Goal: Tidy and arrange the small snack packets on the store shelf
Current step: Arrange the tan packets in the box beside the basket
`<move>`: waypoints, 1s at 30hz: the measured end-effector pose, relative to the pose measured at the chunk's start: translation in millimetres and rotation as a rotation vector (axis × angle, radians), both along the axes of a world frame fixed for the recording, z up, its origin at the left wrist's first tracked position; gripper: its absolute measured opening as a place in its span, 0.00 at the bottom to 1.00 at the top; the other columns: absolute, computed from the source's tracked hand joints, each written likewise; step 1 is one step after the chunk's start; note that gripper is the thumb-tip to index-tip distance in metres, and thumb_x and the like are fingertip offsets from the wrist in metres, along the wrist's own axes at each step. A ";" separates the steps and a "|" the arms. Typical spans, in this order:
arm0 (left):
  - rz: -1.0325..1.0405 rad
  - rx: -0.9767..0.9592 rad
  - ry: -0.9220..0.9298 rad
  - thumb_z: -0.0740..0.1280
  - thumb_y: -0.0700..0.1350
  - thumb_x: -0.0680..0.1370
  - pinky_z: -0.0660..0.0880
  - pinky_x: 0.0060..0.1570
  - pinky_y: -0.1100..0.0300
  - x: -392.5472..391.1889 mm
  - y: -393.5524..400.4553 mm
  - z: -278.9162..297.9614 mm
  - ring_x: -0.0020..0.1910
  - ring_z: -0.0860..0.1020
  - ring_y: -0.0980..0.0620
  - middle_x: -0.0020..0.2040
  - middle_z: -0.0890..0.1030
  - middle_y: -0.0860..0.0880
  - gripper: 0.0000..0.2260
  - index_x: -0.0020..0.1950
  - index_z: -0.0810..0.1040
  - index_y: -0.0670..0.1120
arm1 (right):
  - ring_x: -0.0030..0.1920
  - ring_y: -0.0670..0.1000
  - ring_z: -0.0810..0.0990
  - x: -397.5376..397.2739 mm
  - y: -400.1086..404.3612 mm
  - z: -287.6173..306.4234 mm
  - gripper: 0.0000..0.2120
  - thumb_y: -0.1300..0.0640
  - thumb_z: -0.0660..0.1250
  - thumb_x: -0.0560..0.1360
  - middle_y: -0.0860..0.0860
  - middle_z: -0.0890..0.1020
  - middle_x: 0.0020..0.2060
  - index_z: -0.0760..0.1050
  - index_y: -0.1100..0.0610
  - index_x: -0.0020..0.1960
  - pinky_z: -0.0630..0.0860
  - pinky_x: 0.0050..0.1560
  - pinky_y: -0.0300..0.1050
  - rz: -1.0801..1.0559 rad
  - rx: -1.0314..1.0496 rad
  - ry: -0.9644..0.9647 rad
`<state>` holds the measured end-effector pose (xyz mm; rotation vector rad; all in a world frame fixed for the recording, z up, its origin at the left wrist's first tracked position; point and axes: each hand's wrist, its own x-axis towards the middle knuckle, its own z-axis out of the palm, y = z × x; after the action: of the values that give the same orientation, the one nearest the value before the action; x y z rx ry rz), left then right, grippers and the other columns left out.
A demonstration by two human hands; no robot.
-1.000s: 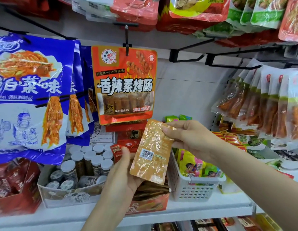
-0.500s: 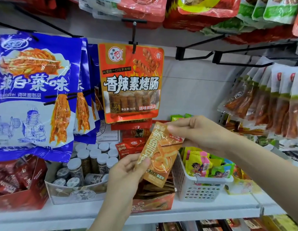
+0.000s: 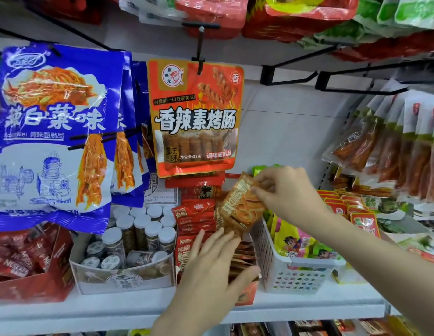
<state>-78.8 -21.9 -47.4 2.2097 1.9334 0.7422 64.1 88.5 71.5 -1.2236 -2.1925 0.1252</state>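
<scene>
Right hand (image 3: 287, 192) pinches the top edge of the orange snack packet (image 3: 242, 207) between thumb and curled fingers — packet hangs tilted, printed face toward the camera, lower end down at the stack of same packets (image 3: 242, 260) in the red display box (image 3: 247, 291). Half a second ago the packet was up higher in front of the box; a second ago its barcode back faced the camera, so it has been flipped. Left hand (image 3: 216, 267) has let go of the packet's lower edge — now fingers spread and straight, laid over the front of the stack, gripping nothing. Earlier it held the packet's bottom corner.

Outward: white plastic basket (image 3: 296, 275) just right of the box, holding yellow cartoon packets (image 3: 291, 238). Left of the box, a clear tray (image 3: 119, 277) of white-capped jars (image 3: 138, 226). Behind the box, small red packets (image 3: 196, 214). Above, an orange hanging bag (image 3: 194, 117) on a black peg (image 3: 200, 52), blue hanging bags (image 3: 53, 132) at left. All on the white shelf (image 3: 89, 311). Camera has moved closer and lower than before.
</scene>
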 end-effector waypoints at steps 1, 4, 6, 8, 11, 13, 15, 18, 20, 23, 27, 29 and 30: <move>0.007 0.001 0.084 0.38 0.74 0.74 0.34 0.76 0.55 0.0 0.7 -2.0 0.77 0.45 0.64 0.78 0.56 0.63 0.39 0.78 0.60 0.57 | 0.44 0.49 0.83 -5.3 0.4 -5.3 0.06 0.55 0.73 0.72 0.49 0.85 0.40 0.84 0.53 0.48 0.80 0.51 0.46 0.007 0.012 -0.061; 0.012 0.013 0.100 0.43 0.71 0.77 0.32 0.75 0.57 -4.1 0.6 -0.9 0.77 0.50 0.62 0.76 0.62 0.61 0.34 0.77 0.64 0.56 | 0.47 0.57 0.83 -19.7 2.1 -21.8 0.06 0.55 0.69 0.74 0.54 0.85 0.42 0.82 0.53 0.49 0.79 0.49 0.50 0.038 0.014 -0.266; -0.007 0.043 0.089 0.43 0.72 0.76 0.31 0.74 0.60 -6.5 1.1 0.1 0.75 0.53 0.63 0.74 0.64 0.62 0.35 0.76 0.66 0.57 | 0.48 0.58 0.82 -25.7 3.6 -30.7 0.07 0.56 0.68 0.74 0.55 0.85 0.44 0.82 0.52 0.51 0.79 0.48 0.49 0.060 -0.002 -0.355; -0.022 0.062 0.067 0.41 0.73 0.75 0.33 0.75 0.61 -9.5 0.8 1.2 0.75 0.54 0.65 0.73 0.66 0.63 0.36 0.74 0.68 0.57 | 0.48 0.57 0.82 -29.1 6.6 -35.0 0.08 0.58 0.68 0.73 0.55 0.84 0.45 0.82 0.52 0.50 0.79 0.48 0.48 0.091 -0.076 -0.411; -0.016 0.070 0.009 0.44 0.73 0.75 0.46 0.77 0.59 -14.7 -0.2 0.3 0.72 0.58 0.65 0.70 0.67 0.64 0.34 0.72 0.70 0.58 | 0.47 0.52 0.83 -31.9 10.3 -35.8 0.06 0.58 0.73 0.70 0.51 0.86 0.44 0.84 0.52 0.47 0.77 0.46 0.40 0.157 -0.246 -0.567; 0.000 0.084 -0.067 0.50 0.73 0.75 0.56 0.73 0.61 -16.5 -1.9 -0.7 0.70 0.58 0.63 0.69 0.62 0.65 0.32 0.72 0.68 0.59 | 0.47 0.49 0.83 -34.3 11.2 -32.7 0.07 0.56 0.75 0.70 0.49 0.86 0.44 0.85 0.52 0.48 0.75 0.44 0.36 0.199 -0.353 -0.647; 0.001 0.085 -0.106 0.52 0.74 0.74 0.52 0.71 0.67 -16.8 -3.3 0.6 0.72 0.50 0.70 0.71 0.52 0.71 0.32 0.75 0.61 0.62 | 0.45 0.48 0.83 -34.7 15.0 -27.9 0.08 0.56 0.74 0.71 0.47 0.86 0.40 0.85 0.52 0.51 0.75 0.42 0.34 0.237 -0.449 -0.673; -0.031 0.064 -0.008 0.49 0.74 0.75 0.32 0.68 0.73 -17.6 -1.8 1.8 0.67 0.33 0.77 0.73 0.44 0.73 0.34 0.78 0.52 0.62 | 0.46 0.52 0.85 -34.6 21.1 -12.9 0.11 0.64 0.70 0.74 0.53 0.86 0.47 0.83 0.57 0.56 0.81 0.47 0.37 0.272 -0.784 -0.608; -0.044 0.066 0.033 0.47 0.73 0.76 0.29 0.69 0.70 -19.0 0.3 0.3 0.69 0.34 0.77 0.75 0.51 0.69 0.34 0.78 0.55 0.60 | 0.47 0.52 0.85 -37.6 29.2 -5.8 0.12 0.68 0.66 0.74 0.57 0.86 0.49 0.83 0.60 0.55 0.82 0.49 0.43 0.225 -0.765 -0.557; -0.048 0.073 -0.017 0.47 0.73 0.76 0.32 0.71 0.69 -20.0 0.9 -3.0 0.72 0.40 0.75 0.74 0.59 0.68 0.33 0.76 0.61 0.59 | 0.53 0.56 0.83 -47.8 43.7 -4.5 0.13 0.63 0.66 0.73 0.57 0.84 0.50 0.82 0.59 0.56 0.80 0.52 0.46 0.037 -0.179 -0.573; -0.046 0.081 -0.031 0.47 0.73 0.76 0.34 0.73 0.67 -20.2 1.0 -6.6 0.73 0.43 0.73 0.74 0.60 0.68 0.33 0.76 0.63 0.59 | 0.59 0.60 0.79 -61.6 49.8 -22.6 0.17 0.57 0.70 0.75 0.59 0.77 0.59 0.74 0.58 0.63 0.76 0.51 0.48 -0.054 -0.119 -0.712; -0.043 0.077 -0.036 0.47 0.73 0.76 0.34 0.73 0.68 -21.1 0.9 -5.9 0.74 0.44 0.72 0.74 0.61 0.68 0.32 0.75 0.64 0.59 | 0.60 0.60 0.79 -66.0 50.2 -30.7 0.19 0.55 0.72 0.74 0.58 0.76 0.60 0.74 0.57 0.63 0.76 0.50 0.48 -0.074 -0.109 -0.732; -0.042 0.080 -0.035 0.48 0.73 0.76 0.35 0.73 0.68 -21.8 1.3 -5.5 0.73 0.44 0.73 0.73 0.62 0.67 0.31 0.75 0.64 0.59 | 0.60 0.60 0.78 -67.0 49.6 -32.8 0.19 0.55 0.72 0.74 0.57 0.76 0.60 0.74 0.57 0.64 0.76 0.51 0.49 -0.079 -0.093 -0.725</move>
<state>-100.6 -20.6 -52.9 2.2591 1.8665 0.8599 -2.9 138.1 38.7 -1.5797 -2.7569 -0.3001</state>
